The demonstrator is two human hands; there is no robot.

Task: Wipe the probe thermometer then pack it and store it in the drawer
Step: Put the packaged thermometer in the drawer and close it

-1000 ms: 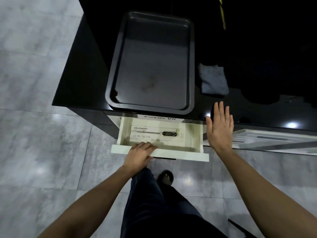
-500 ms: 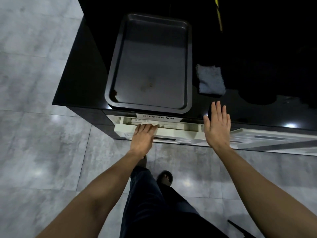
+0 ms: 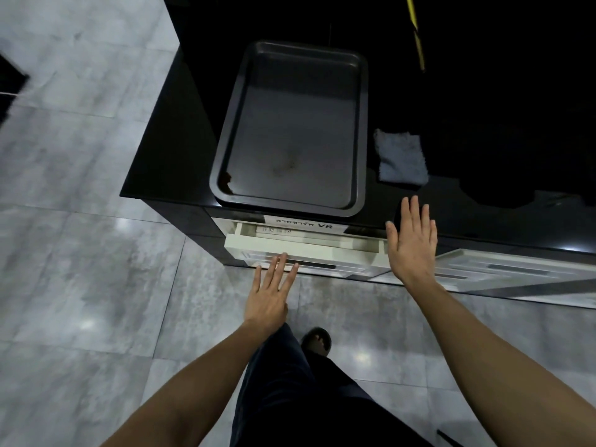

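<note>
Drawer (image 3: 303, 246): cream, under the counter (image 3: 180, 150) edge, open only a crack; label with "VR" just above the front.
Thermometer: not seen as such; white pack (image 3: 280, 229) showing as a sliver inside the drawer gap, presumably holding it.
Left hand (image 3: 269, 293): flat, fingers straight, grasping nothing; fingertips (image 3: 283, 258) at the lower drawer front, contact too fine to tell.
Right hand (image 3: 412, 241): flat and spread, empty, at the counter edge, just right of the drawer.
Tray (image 3: 361, 124): dark, bare, on the counter directly above the drawer.
Cloth (image 3: 400, 156): grey, folded, on the counter right of the tray, well apart from both hands.
Step in hand, by judgement: storing, final stage; wiping and packing apparently done.
Next move: a last flat push on the drawer front, square and gentle, until flush under the counter; fingertips kept clear of the gap.
</note>
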